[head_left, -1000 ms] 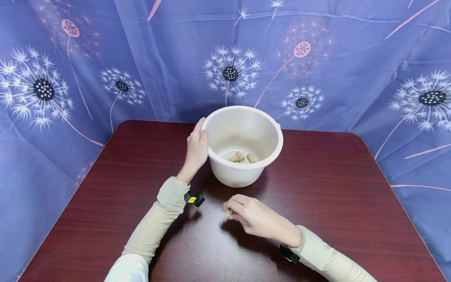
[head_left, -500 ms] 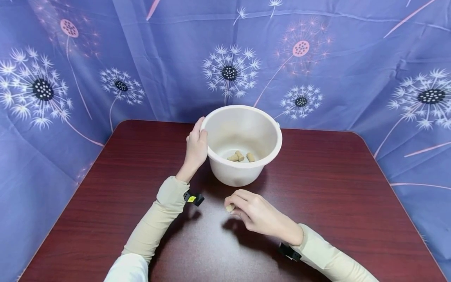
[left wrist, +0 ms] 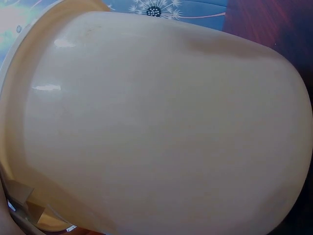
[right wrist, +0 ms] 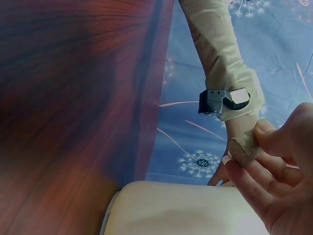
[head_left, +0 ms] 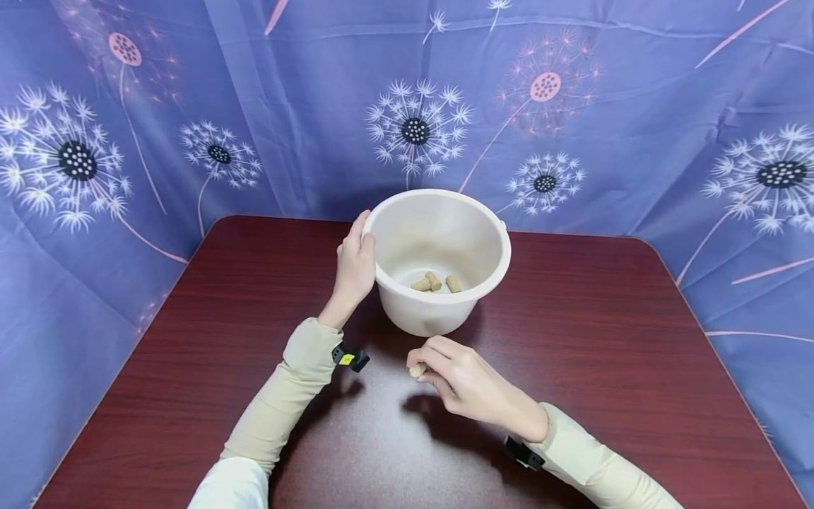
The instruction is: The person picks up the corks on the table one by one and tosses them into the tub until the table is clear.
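A white plastic bucket point(head_left: 429, 314) stands at the middle of the table, its mouth facing up toward me. My left hand point(head_left: 356, 265) grips its left rim, thumb on the near side and the other fingers partly hidden behind the wall. Three tan corks point(head_left: 453, 284) lie on the bucket's floor. In front of the bucket, my right hand point(head_left: 467, 382) pinches another cork point(right wrist: 244, 148) between thumb and fingers, held above the tabletop. The bucket's outer wall point(left wrist: 161, 122) fills most of the left wrist view.
The dark red wooden table point(head_left: 610, 339) has rounded far corners. A blue curtain point(head_left: 305, 106) with dandelion prints hangs right behind it and along both sides. Black wrist cameras point(head_left: 351, 358) sit on both sleeves.
My right hand has lifted slightly and shifted a little right and toward the bucket, turning the cork's end more into view. The left hand and bucket stay put.
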The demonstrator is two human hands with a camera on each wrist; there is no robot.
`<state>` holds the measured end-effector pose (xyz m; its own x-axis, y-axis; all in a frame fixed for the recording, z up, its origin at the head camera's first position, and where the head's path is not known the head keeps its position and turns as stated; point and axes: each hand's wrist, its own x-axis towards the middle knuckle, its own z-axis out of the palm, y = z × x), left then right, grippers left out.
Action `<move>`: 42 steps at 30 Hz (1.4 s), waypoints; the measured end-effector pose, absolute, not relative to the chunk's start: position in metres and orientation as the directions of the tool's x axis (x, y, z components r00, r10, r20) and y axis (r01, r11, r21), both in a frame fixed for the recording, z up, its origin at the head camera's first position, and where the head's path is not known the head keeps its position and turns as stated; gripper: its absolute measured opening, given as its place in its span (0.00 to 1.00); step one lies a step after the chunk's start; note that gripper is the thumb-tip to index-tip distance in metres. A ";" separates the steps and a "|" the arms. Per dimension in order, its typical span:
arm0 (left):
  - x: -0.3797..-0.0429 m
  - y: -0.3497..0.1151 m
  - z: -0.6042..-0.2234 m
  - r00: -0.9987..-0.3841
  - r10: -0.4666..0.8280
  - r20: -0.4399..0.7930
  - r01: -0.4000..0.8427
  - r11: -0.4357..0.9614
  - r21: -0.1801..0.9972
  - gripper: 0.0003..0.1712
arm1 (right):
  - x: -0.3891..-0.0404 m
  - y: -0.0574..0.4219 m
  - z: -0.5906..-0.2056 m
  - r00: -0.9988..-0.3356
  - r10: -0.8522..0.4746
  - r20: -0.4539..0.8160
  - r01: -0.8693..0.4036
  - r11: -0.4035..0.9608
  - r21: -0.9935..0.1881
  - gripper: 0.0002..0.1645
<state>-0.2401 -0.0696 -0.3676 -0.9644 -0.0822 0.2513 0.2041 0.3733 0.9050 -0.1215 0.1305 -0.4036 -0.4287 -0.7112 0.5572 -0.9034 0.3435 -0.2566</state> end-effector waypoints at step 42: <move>-0.242 -0.069 -0.370 -0.961 -0.089 0.260 0.211 0.369 0.905 0.29 | -0.128 0.129 -0.401 -0.401 -0.458 0.793 -0.916 0.218 -0.337 0.07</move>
